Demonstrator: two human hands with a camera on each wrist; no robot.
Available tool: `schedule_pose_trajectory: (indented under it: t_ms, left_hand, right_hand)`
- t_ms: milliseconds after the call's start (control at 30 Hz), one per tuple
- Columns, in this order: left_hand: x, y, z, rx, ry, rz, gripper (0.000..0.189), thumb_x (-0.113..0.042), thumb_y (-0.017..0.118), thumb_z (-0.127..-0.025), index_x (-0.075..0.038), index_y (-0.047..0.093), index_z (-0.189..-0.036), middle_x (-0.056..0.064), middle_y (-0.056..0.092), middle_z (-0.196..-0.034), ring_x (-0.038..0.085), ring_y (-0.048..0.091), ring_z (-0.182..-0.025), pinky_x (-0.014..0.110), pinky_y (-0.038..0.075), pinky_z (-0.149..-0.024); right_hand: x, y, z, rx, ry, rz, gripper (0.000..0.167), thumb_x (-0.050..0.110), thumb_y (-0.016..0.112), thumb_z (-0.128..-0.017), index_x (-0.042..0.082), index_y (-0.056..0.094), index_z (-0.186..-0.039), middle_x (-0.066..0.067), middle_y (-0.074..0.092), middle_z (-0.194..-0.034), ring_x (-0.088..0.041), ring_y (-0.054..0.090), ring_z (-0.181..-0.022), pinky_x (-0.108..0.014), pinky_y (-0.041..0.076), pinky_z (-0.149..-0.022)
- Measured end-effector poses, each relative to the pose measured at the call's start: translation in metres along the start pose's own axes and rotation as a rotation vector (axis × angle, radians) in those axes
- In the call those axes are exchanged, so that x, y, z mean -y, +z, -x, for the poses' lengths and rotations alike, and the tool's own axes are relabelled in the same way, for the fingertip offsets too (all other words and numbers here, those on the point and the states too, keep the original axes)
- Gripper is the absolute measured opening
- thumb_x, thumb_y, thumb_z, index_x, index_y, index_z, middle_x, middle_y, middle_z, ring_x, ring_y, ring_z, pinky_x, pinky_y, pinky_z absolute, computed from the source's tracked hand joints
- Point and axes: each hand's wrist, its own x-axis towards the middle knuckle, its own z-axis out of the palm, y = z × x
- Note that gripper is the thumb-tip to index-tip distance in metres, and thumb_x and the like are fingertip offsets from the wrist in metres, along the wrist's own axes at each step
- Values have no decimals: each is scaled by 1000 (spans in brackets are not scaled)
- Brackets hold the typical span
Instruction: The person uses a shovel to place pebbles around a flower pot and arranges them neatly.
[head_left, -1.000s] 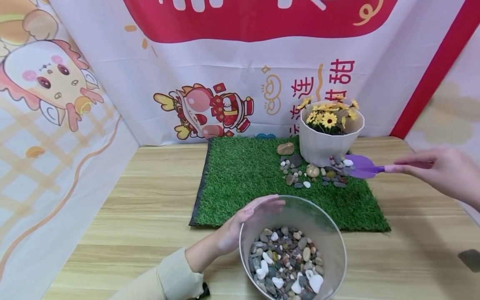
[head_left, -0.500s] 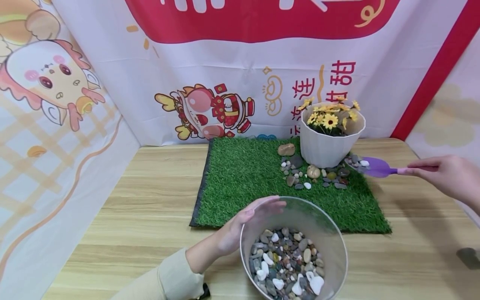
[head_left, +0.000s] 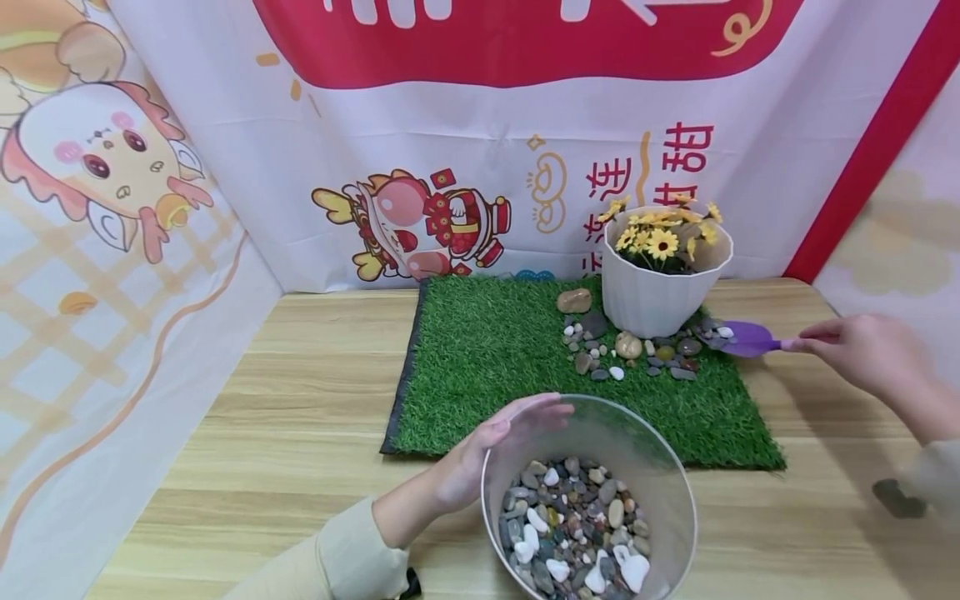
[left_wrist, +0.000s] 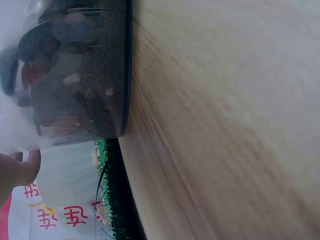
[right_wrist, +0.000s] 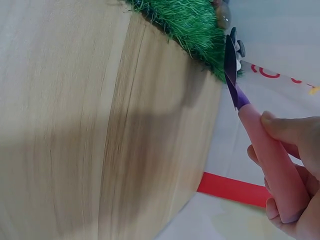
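My right hand [head_left: 862,350] grips the pink handle [right_wrist: 272,165] of a small purple trowel [head_left: 750,339]. Several grey pebbles and a white one lie on its blade, which is low over the right edge of the green turf mat [head_left: 480,358], beside the white flowerpot [head_left: 648,296]. My left hand [head_left: 480,442] rests against the left side of a clear bucket [head_left: 663,467], fingers extended along its far rim. Inside the bucket are many pebbles [head_left: 577,525]. In the left wrist view the bucket [left_wrist: 75,75] stands on the table, with part of the hand [left_wrist: 20,172] at its wall.
Yellow flowers [head_left: 662,243] grow in the pot. Around its base lie pebbles [head_left: 592,346], a tan stone [head_left: 628,344] and a brown stone [head_left: 574,301]. The wooden table [head_left: 300,417] extends left and right of the mat, with a printed cloth [head_left: 450,125] behind.
The trowel first moved right, away from the pot's front, and then dipped slightly left toward the mat's edge. The left hand and bucket have stayed in place.
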Motion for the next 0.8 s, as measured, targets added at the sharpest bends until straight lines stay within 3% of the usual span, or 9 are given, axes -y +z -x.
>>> schedule_pose_trajectory:
  t_ms: [300, 433, 800]
  left_hand:
    - [-1, 0, 0, -5, -7, -24, 68, -42, 21, -107, 3, 21, -158, 23, 31, -162, 36, 32, -148, 51, 25, -121]
    - [1, -1, 0, -1, 2, -20, 68, -41, 21, -107, 4, 21, -158, 24, 30, -162, 37, 32, -148, 51, 25, -122]
    - [1, 0, 0, 10, 23, -1, 69, -41, 21, -108, 6, 19, -158, 26, 29, -162, 40, 30, -148, 51, 23, -122]
  right_hand:
    - [8, 11, -9, -69, -50, 75, 25, 17, 72, -93, -7, 75, -101, -27, 73, -97, -55, 60, -92, -64, 46, -81]
    - [9, 13, -10, -83, -49, 101, 25, 17, 73, -93, -7, 75, -101, -26, 73, -98, -54, 60, -95, -63, 44, -85]
    - [1, 13, -3, -97, -14, 64, 25, 19, 74, -93, -4, 77, -101, -26, 73, -98, -55, 61, -93, -62, 48, -73]
